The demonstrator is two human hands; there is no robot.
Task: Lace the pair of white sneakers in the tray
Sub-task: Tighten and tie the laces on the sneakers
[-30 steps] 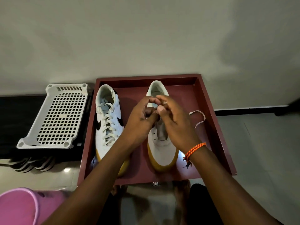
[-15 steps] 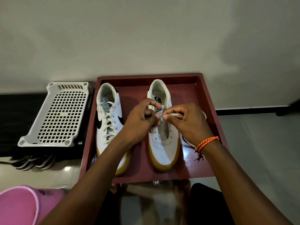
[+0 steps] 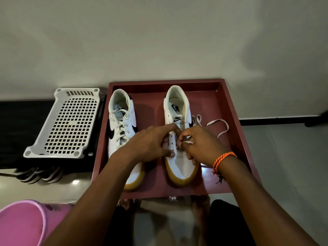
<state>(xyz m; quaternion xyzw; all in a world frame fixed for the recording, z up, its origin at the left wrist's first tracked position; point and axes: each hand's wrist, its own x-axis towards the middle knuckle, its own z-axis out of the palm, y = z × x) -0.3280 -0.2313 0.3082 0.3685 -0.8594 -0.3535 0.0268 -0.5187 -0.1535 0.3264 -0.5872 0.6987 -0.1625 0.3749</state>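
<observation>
The maroon tray (image 3: 230, 107) sits on the floor against the wall. The laced sneaker (image 3: 122, 132) occupies its 9 o'clock side, the unlaced sneaker (image 3: 179, 164) its centre. Your left hand (image 3: 150, 144) rests on the unlaced sneaker's eyelet row, fingers extended. Your right hand (image 3: 200, 144) pinches the white lace (image 3: 218, 127), which trails toward 3 o'clock. A white basket (image 3: 69, 125) lies outside at 9 o'clock.

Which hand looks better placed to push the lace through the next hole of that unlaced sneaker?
Probably the right hand: it already pinches the lace over the eyelets of the right sneaker. The left hand rests on that sneaker's side, steadying it.
</observation>
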